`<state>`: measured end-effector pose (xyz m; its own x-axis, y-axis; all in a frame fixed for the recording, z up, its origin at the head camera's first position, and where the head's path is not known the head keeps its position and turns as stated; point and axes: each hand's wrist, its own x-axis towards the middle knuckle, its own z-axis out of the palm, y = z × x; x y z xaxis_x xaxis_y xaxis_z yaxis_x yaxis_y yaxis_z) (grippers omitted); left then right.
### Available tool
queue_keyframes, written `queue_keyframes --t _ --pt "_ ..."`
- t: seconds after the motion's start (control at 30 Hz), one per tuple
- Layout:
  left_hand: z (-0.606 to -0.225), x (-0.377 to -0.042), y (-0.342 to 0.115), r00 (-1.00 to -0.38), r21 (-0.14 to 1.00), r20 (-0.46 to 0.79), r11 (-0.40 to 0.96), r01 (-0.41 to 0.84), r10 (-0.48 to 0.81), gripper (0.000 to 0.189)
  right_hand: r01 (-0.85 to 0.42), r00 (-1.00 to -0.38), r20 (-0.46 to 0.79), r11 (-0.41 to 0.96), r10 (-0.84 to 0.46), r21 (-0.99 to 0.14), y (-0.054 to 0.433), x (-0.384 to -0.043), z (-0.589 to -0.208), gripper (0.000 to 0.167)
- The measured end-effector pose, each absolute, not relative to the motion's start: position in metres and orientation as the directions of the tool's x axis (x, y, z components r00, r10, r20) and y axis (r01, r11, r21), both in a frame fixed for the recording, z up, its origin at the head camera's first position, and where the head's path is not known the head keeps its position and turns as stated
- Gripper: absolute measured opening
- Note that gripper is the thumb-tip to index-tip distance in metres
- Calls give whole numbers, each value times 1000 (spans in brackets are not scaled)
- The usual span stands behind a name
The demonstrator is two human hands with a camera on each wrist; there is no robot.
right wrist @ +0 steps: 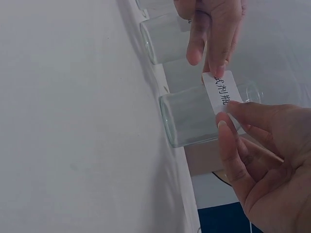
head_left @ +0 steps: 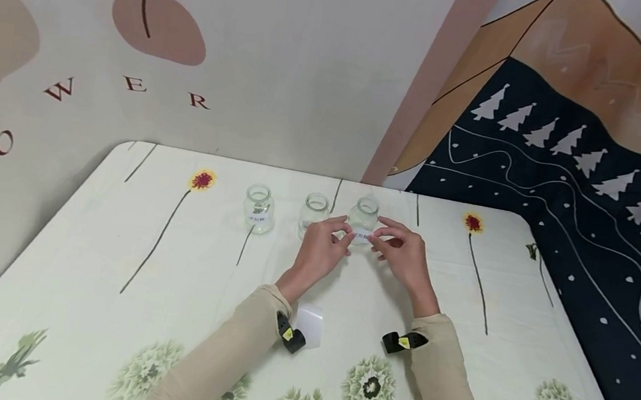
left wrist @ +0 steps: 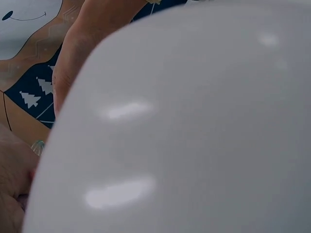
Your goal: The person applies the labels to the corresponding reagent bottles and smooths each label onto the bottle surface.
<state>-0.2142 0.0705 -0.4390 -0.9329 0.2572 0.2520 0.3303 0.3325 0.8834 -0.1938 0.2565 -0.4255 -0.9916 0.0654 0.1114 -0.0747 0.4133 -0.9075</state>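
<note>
A white label with dark handwriting lies across the front of the rightmost clear glass jar. My left hand pinches the label's left end between thumb and finger. At the other end, my right hand holds the label with thumb and forefinger. Seen from the right wrist, the label is close against the jar's side; whether it sticks along its whole length I cannot tell. A glossy white surface hides most of the left wrist view.
Left of the hands stand two more glass jars: a middle jar, partly behind my left hand, and a left jar bearing a written label. A glossy sheet shows beside the left wrist. Behind the flower-print tablecloth rises a patterned curtain.
</note>
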Motion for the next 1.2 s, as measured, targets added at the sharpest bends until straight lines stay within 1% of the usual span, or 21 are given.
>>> queue_keyframes --t 1.2 --pt "-444 -216 73 -937 892 260 313 325 234 14 -84 -988 129 424 79 -902 256 -197 -430 17"
